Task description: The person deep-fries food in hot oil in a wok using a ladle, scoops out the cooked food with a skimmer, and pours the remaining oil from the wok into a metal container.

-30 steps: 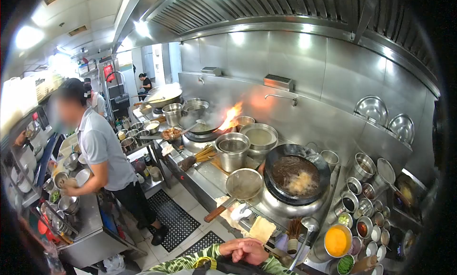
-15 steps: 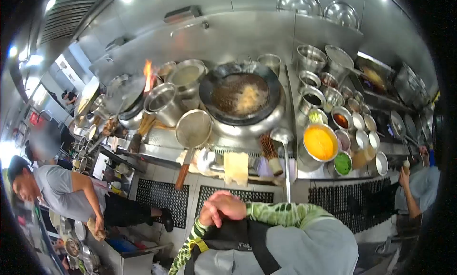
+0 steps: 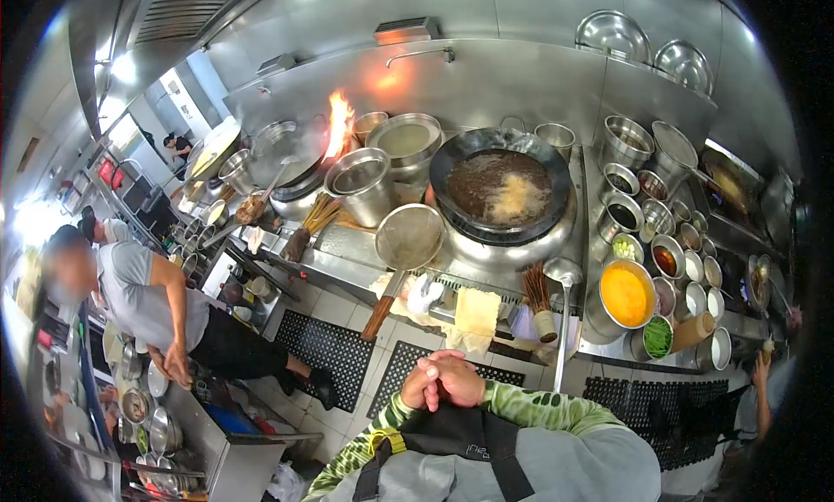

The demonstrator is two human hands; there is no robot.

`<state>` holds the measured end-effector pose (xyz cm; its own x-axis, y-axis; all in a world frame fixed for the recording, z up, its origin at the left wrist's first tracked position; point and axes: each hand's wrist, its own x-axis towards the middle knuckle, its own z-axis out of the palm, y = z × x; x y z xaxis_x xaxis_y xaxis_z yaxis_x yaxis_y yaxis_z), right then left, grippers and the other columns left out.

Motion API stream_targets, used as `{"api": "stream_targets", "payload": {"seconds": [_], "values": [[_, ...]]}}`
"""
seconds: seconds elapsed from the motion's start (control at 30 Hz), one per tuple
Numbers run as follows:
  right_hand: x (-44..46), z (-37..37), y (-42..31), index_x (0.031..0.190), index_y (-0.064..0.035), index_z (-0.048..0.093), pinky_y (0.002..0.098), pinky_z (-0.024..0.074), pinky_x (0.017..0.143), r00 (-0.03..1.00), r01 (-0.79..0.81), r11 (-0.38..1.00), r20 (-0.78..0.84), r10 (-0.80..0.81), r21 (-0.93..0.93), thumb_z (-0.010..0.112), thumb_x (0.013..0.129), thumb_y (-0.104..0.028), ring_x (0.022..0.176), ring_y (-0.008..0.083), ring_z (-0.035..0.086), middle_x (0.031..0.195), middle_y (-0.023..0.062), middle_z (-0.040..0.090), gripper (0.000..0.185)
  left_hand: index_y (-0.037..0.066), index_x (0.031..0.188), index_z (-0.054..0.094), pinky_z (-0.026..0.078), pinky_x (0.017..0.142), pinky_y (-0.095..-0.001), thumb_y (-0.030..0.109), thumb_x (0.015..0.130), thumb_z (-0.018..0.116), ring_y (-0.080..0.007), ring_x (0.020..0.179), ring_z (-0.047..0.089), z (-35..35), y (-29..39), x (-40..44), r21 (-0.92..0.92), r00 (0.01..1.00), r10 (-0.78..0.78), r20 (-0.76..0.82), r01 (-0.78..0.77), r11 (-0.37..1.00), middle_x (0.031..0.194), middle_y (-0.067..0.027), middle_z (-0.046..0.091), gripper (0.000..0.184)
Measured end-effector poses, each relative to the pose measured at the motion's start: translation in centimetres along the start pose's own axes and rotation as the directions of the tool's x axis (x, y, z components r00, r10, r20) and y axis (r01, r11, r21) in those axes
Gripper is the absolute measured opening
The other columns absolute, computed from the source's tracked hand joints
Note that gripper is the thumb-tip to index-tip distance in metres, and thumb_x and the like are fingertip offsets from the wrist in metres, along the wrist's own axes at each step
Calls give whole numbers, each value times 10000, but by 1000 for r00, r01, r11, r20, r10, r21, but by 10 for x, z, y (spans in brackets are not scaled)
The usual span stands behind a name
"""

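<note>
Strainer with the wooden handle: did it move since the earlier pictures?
No, the strainer still sits left of the wok, its handle sticking out past the counter.

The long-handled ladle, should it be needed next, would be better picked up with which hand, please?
Probably the right hand: the ladle lies on that side, handle end nearest. The hands are clasped together, so it would first need freeing from the left hand.

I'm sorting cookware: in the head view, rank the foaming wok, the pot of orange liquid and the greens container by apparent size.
1. Foaming wok
2. Pot of orange liquid
3. Greens container
</note>
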<state>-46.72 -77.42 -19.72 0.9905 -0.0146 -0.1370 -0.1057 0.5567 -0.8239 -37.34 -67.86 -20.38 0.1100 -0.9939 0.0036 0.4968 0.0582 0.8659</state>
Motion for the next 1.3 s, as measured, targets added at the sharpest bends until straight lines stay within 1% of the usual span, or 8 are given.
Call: {"api": "stream_targets", "payload": {"seconds": [0.3,0.63,0.7,0.77,0.83,1.03,1.2,1.3], "values": [[3,1,2,1004,-25,580,324,499,570,993,-29,999,-114,24,-43,411,1006,-437,609,219,624,691,119,607,445,-90,1323,391,428,990,-356,390,888,557,-286,1125,567,-17,-4,-5,62,996,46,-72,-42,997,1238,-251,553,669],[5,-1,3,800,9,639,299,484,582,991,-73,993,102,82,-88,448,974,-423,566,213,613,630,132,633,503,-48,1255,415,383,1033,-440,462,807,627,-356,1178,519,-25,-3,-8,74,982,122,141,-134,988,1257,-298,500,711],[4,-2,3,797,-5,637,298,488,571,984,-98,995,148,96,7,471,967,-403,560,217,616,634,128,636,464,-66,1318,331,469,766,-296,374,861,627,-212,776,598,-20,-18,-7,55,986,166,3,-166,985,798,-124,582,700],[2,1,-1,778,-6,629,312,506,545,986,-136,986,114,125,96,479,978,-392,550,235,623,616,123,624,460,-61,1315,329,471,764,-295,369,859,634,-211,774,600,-23,-22,-7,65,989,149,-22,-147,987,794,-124,585,697],[1,1,-2,771,-10,623,325,518,529,985,-150,978,105,136,144,486,981,-387,543,245,628,610,120,618,452,-34,1247,408,389,1028,-436,445,802,645,-354,1170,525,-20,-4,-8,103,996,69,60,-75,992,1245,-297,508,696],[3,-11,11,790,-28,602,347,527,514,986,-113,975,144,86,190,514,967,-383,543,248,630,629,116,621,406,-14,1186,417,506,697,-253,314,808,664,-137,779,624,-25,-14,-5,55,992,123,-25,-122,991,997,-156,623,558],[1,-7,5,861,-28,576,351,530,514,987,-107,964,145,74,241,528,961,-379,544,249,629,644,114,620,367,3,1167,418,419,448,-176,307,803,679,-67,450,505,-26,-14,-6,70,991,105,-78,-100,993,686,-25,562,541],[0,-1,-1,628,-35,585,308,497,510,989,-115,970,119,91,216,513,959,-427,495,219,600,579,111,611,518,10,1149,422,411,434,-175,299,801,685,-68,429,496,-22,-8,-5,65,993,90,-77,-85,994,642,-9,539,524]]}}
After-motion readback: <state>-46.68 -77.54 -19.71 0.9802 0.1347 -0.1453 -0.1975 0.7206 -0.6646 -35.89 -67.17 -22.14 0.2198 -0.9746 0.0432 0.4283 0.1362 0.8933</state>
